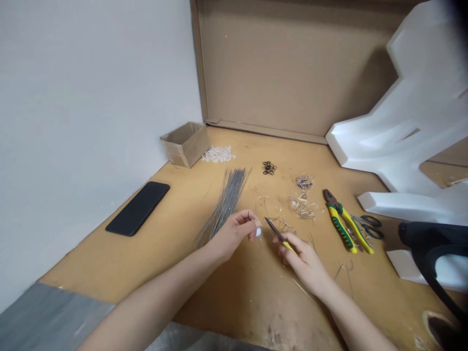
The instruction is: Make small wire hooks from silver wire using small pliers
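My left hand (237, 231) is closed in a pinch above the middle of the table. A small pale-blue glint (259, 232) shows at its fingertips, and what the fingers hold is too small to name. Opposite it, my right hand (302, 258) wraps round a pair of slim-nosed pliers (277, 231) with yellow handles. The dark jaws point up and left toward my left fingers, a short gap apart. Behind my left wrist lies a bundle of thin grey wires (230, 195). Bent wire pieces (303, 205) are scattered beyond my right hand.
Black rings (269, 168), a small wire heap (304, 182) and clear bits (219, 154) lie farther back by a cardboard box (188, 146). A phone (138, 208) rests at left. Combination pliers (341, 222), scissors (370, 225) and white foam (387, 131) are at right.
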The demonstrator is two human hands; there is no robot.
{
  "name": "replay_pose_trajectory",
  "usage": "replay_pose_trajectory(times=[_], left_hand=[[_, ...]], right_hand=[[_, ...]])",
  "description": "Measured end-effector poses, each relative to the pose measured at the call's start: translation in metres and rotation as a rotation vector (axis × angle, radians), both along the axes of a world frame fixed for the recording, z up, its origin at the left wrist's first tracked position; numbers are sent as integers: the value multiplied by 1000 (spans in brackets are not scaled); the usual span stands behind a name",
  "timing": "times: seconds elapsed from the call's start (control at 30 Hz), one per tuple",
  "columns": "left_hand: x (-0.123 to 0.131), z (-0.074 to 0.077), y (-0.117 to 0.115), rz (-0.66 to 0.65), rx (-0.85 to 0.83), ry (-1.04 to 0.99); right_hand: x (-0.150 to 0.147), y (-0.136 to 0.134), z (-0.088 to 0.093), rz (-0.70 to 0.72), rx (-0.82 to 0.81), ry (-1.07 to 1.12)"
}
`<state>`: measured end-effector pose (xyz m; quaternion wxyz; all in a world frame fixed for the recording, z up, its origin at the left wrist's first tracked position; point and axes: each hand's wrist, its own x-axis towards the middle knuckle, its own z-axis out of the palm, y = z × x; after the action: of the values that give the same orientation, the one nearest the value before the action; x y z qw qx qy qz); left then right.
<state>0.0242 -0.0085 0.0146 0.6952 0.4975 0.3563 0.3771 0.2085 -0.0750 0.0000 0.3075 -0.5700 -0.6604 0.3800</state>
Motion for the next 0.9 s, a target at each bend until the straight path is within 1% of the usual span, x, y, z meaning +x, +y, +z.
replay_pose_trajectory(times=[0.1, 0.33, 0.57, 0.73, 0.9], left_hand=[[1, -3, 0, -23, -66, -81], [2, -3, -2, -53, -153, -135], [1, -6, -1, -134, -348, -294], [1, -7, 0, -167, -389, -340], [1, -3, -3, -181, -435, -329]], right_hand=[[0, 0, 0, 2, -2, 4], [-1, -1, 4, -25, -19, -19], [-3, -1, 5, 16, 0, -33], [-4, -1, 8, 10, 65, -84], [-4, -3, 11, -1, 95, -134]])
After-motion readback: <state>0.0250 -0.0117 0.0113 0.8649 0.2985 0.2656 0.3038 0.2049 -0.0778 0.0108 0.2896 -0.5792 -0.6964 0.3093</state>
